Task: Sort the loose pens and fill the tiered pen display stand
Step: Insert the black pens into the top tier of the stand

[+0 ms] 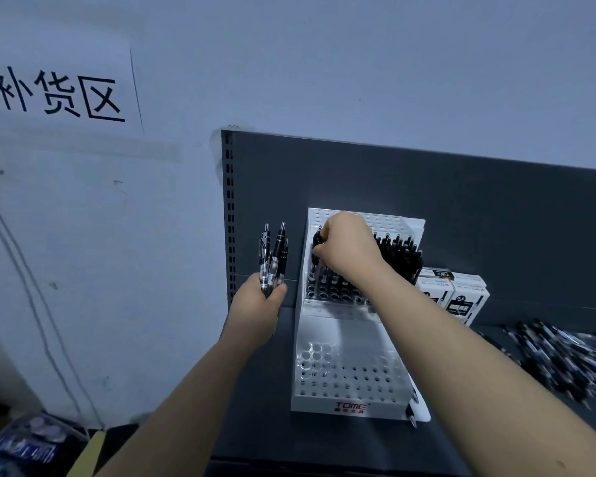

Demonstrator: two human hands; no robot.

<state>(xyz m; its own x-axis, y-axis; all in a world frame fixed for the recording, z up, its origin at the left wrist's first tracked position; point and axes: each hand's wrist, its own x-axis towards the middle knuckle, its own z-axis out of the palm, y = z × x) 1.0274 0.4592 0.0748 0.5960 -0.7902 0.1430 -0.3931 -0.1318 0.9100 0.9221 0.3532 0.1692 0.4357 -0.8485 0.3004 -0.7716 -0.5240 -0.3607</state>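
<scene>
i judged the filling was midway: my right hand (345, 247) pinched a black pen (316, 241) over the left end of the far tier of the stand (324, 402), which next wanted a free hole found, while my left hand (259, 306) gripped spare pens (273, 259) upright just left of it.

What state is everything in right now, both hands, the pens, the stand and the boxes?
left hand: grips a bunch of pens, upright.
right hand: pinches a black pen over the middle tier.
display stand: middle tier partly filled, front tier empty.
loose pens: heaped on the shelf, right.
pen boxes: upright beside the stand.
</scene>
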